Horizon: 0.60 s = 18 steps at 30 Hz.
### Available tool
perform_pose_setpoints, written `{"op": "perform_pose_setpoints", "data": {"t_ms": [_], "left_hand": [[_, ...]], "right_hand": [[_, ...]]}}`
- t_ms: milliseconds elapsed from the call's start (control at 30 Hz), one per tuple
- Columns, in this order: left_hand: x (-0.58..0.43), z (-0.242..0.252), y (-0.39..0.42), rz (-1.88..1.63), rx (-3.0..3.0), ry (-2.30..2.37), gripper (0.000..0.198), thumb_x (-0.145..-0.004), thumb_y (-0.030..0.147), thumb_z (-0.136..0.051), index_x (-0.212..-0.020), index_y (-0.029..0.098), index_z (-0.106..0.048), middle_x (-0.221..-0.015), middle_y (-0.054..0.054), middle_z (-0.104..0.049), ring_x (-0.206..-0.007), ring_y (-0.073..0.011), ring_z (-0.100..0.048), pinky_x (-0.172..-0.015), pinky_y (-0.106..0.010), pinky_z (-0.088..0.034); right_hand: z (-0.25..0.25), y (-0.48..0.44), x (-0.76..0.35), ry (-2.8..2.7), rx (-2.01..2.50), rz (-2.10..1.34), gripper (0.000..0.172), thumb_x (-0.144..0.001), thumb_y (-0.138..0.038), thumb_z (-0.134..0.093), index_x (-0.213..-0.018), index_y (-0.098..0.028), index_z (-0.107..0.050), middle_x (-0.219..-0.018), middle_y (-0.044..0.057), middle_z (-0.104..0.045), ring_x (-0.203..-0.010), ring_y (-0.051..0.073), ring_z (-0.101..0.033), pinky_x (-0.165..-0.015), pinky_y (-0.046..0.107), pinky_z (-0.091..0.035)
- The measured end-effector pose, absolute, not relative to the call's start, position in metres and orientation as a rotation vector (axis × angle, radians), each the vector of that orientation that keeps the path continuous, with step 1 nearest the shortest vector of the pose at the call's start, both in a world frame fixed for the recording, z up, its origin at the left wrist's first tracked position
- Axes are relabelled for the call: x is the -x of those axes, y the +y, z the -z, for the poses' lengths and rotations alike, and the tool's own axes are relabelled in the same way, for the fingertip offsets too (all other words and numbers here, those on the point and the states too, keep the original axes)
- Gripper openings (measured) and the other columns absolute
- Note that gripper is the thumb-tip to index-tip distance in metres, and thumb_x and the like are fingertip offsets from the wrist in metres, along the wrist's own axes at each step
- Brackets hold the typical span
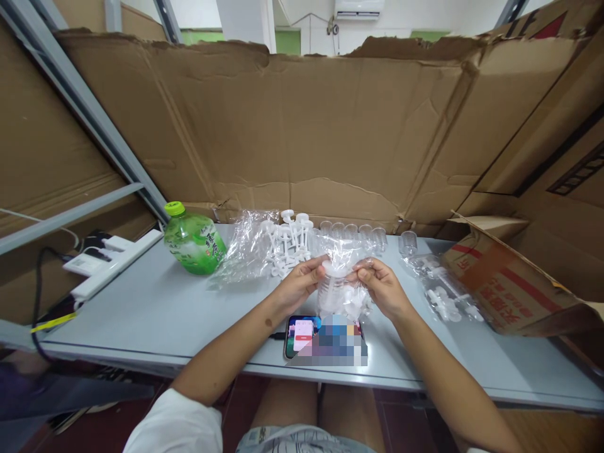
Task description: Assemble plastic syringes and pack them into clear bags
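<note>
A clear plastic bag (337,251) is stretched between my two hands over the middle of the table. Through its film show a clear ribbed cup (330,290) and several small white plastic parts (355,303). My left hand (304,280) pinches the bag on one side, thumb and fingers together. On the opposite side, my right hand (381,286) grips the film between thumb and fingers. Beneath the bag lies a phone (302,336) with a lit screen, partly covered by a pixelated patch. Behind my left hand is a pile of white disc-ended plastic pieces (290,242).
Clear ribbed cups (352,231) line the back of the table (155,308). At left stand a green bottle (193,242) and a white power strip (116,267). An empty-looking clear bag (243,251) touches the pile. Right are another filled bag (443,296) and a cardboard box (509,283).
</note>
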<state>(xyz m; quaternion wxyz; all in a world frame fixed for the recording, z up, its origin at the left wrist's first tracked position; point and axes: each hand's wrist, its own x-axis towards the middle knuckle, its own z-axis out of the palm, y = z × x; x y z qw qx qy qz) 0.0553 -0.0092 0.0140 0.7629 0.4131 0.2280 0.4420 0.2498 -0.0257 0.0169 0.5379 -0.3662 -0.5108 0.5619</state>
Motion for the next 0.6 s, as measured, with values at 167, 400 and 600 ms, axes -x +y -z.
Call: {"op": "perform_pose_setpoints", "data": {"t_ms": [167, 400, 600], "left_hand": [[-0.0549, -0.0103, -0.0087, -0.965, -0.888, 0.518, 0.041, -0.063, 0.037, -0.077, -0.099, 0.02, -0.068, -0.084, -0.003, -0.068, -0.075, -0.0121, -0.059, -0.075, -0.024, -0.044], [-0.0594, -0.0084, -0.0108, -0.927, -0.914, 0.445, 0.038, -0.068, 0.044, -0.072, -0.092, 0.015, -0.068, -0.074, -0.004, -0.066, -0.067, -0.0123, -0.06, -0.069, -0.024, -0.046], [-0.0607, -0.0063, -0.0095, -0.911, -0.887, 0.429, 0.036, -0.067, 0.042, -0.073, -0.088, 0.014, -0.067, -0.073, -0.004, -0.067, -0.063, -0.0112, -0.06, -0.065, -0.023, -0.046]], "right_hand": [[-0.0157, -0.0251, -0.2512, -1.249, 0.848, -1.329, 0.023, -0.069, -0.043, -0.071, -0.077, -0.023, -0.063, -0.066, 0.001, -0.069, -0.061, 0.016, -0.064, -0.061, 0.03, -0.05], [-0.0184, -0.0282, -0.2495, -1.224, 0.832, -1.418, 0.031, -0.064, -0.047, -0.074, -0.076, -0.022, -0.059, -0.069, 0.001, -0.07, -0.054, 0.015, -0.064, -0.051, 0.028, -0.052], [-0.0223, -0.0286, -0.2514, -1.231, 0.833, -1.374, 0.027, -0.065, -0.044, -0.073, -0.077, -0.022, -0.062, -0.069, 0.001, -0.07, -0.052, 0.013, -0.062, -0.052, 0.026, -0.05]]}}
